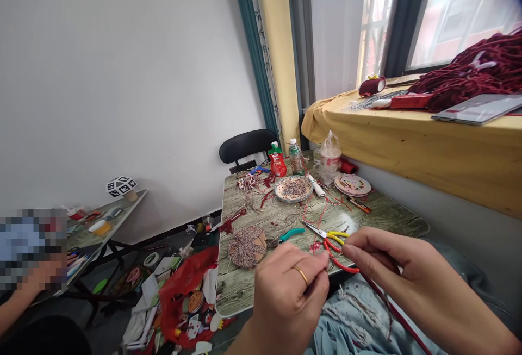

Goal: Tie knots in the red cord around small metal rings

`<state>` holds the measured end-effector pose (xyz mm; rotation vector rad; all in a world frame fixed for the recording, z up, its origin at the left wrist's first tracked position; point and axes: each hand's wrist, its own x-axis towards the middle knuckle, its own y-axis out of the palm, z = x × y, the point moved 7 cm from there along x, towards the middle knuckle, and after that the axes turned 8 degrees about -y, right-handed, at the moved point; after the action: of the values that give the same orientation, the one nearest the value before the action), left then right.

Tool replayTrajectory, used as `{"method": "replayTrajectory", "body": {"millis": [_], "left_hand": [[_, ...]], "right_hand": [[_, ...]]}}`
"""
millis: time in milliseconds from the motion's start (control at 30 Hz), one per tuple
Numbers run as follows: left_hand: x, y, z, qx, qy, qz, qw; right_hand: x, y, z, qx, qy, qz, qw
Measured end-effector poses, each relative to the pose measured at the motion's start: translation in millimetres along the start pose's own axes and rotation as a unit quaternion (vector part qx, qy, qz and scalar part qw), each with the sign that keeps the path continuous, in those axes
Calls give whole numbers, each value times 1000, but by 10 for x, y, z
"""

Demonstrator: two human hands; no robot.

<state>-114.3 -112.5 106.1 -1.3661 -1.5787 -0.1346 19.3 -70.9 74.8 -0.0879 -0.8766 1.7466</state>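
Note:
My left hand, with a gold ring on one finger, is closed in a pinch above the table's near edge. What its fingertips hold is too small to make out. To its right my right hand is closed, thumb against fingers, on a dark red cord that trails down over the light blue cloth on my lap. A gap separates the two hands. Just beyond them lie long-nosed pliers with yellow and red handles, partly hidden by my right fingers. Teal-handled pliers lie behind my left hand.
The wood-grain table bears a wound bundle of mottled cord, a round woven tray, a red pouch and a bottle. Red yarn is heaped on the sill. Another person's arm shows at far left.

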Motion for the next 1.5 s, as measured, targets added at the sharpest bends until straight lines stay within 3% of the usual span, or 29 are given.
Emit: {"method": "replayTrajectory", "body": {"millis": [167,267,367,433,500,567,700,900,1033,1267,1400,1500], "left_hand": [[-26,-14,-8,30,-14,-36,999],[-46,0,8,36,-36,-58,997],[-76,17,25,17,-44,-83,995],[-85,28,42,-2,-50,-91,995],[-77,35,75,-26,-69,-88,993],[-57,41,128,-60,-105,-72,990],[-30,59,231,-121,-195,-28,973],[-24,93,245,-112,-240,3,964],[-32,145,281,-130,-287,24,949],[-37,187,319,-167,-361,71,915],[-45,177,345,-180,-382,75,903],[-48,171,356,-186,-386,80,900]], "right_hand": [[-126,108,-29,67,39,-12,997],[-192,239,-45,169,62,-27,983],[-241,396,-128,321,129,-64,936],[-253,515,-167,407,171,-62,895],[-241,586,-164,452,184,-47,872],[-227,578,-158,447,185,-48,874],[-241,481,-129,363,181,-72,911],[-303,402,-54,225,140,-117,957],[-282,357,-46,198,116,-98,968],[-136,259,-194,330,151,-21,932],[-86,370,-195,366,147,85,915],[-82,411,-212,389,147,96,904]]}}
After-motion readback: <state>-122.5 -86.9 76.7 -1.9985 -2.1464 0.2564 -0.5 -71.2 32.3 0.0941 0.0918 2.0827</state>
